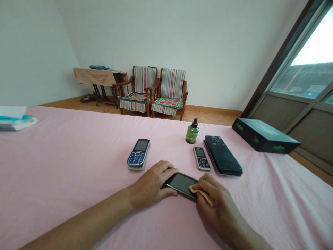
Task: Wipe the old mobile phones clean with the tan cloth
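A dark smartphone [182,183] lies screen up and slanted in front of me. My left hand [157,182] grips its left end, thumb along the near edge and fingers at the far one. In my right hand [215,198] is a folded yellow cloth [201,193], pressed on the screen's right end. Beyond my left hand sits a blue keypad phone [138,153] on top of another phone. Past my right hand are a small silver-black keypad phone [201,159] and a stack of black smartphones [223,155].
A green spray bottle [192,132] with a black cap stands behind the phones. At the right edge rests a black box [264,135]; a white-and-blue packet [17,119] lies far left. A pink cloth [78,166] covers the surface. Two wooden armchairs [170,85] stand by the wall.
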Demonstrator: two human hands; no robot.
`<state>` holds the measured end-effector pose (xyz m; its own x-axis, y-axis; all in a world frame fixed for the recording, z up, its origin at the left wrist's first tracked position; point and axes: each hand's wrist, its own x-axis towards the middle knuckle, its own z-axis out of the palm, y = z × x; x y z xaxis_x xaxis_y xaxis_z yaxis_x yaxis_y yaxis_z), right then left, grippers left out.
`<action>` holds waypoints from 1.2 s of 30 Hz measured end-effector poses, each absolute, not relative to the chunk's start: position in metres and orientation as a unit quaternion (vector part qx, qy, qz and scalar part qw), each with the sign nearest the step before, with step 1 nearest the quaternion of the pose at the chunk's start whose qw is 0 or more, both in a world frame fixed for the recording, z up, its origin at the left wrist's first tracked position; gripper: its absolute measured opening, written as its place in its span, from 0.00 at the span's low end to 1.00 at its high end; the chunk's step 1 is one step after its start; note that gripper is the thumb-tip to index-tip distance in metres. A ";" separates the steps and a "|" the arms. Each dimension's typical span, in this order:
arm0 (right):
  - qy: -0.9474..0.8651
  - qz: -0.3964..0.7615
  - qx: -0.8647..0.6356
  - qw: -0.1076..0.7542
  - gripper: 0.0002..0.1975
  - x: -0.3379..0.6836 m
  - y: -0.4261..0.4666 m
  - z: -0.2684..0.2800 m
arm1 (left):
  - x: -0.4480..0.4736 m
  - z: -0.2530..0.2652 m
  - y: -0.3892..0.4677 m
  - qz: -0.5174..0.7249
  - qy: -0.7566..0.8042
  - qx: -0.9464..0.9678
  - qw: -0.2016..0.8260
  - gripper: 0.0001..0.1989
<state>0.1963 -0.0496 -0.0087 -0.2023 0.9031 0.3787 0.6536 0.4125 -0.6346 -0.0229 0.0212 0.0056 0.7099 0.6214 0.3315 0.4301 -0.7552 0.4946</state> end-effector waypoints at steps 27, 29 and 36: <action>-0.771 0.099 -0.522 0.351 0.12 0.193 -0.053 -0.006 | -0.021 0.014 0.012 0.222 0.283 0.916 0.177 0.21; -0.779 0.100 -0.512 0.349 0.12 0.189 -0.056 -0.006 | -0.018 0.015 0.009 0.220 0.299 0.913 0.167 0.19; -0.758 0.049 -0.550 0.347 0.11 0.196 -0.049 -0.007 | -0.016 0.016 0.007 0.226 0.318 0.905 0.170 0.22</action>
